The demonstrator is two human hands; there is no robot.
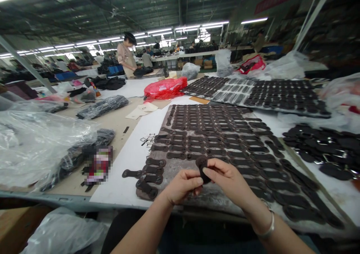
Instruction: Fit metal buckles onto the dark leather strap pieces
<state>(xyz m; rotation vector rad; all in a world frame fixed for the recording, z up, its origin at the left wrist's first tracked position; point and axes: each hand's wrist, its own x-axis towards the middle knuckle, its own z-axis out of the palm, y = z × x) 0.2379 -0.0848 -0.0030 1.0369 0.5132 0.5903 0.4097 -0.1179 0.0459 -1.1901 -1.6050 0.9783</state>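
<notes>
A small dark brown strap piece (201,163) is held upright between my two hands, over the near edge of a grey board (176,168). My left hand (185,184) pinches its lower part from the left. From the right, my right hand (225,173) grips it with thumb and fingers. Rows of similar dark pieces with rounded ends cover most of the board. One such piece (132,174) sticks out past the board's left edge onto white paper. Small metal buckles (149,139) lie beside the board's upper left edge.
Dark pieces with metal rings (323,145) are piled at the right. Behind stands another filled board (287,96), near a red plastic bag (165,87). Clear plastic (36,141) covers the left side. A person (126,55) stands at a farther table.
</notes>
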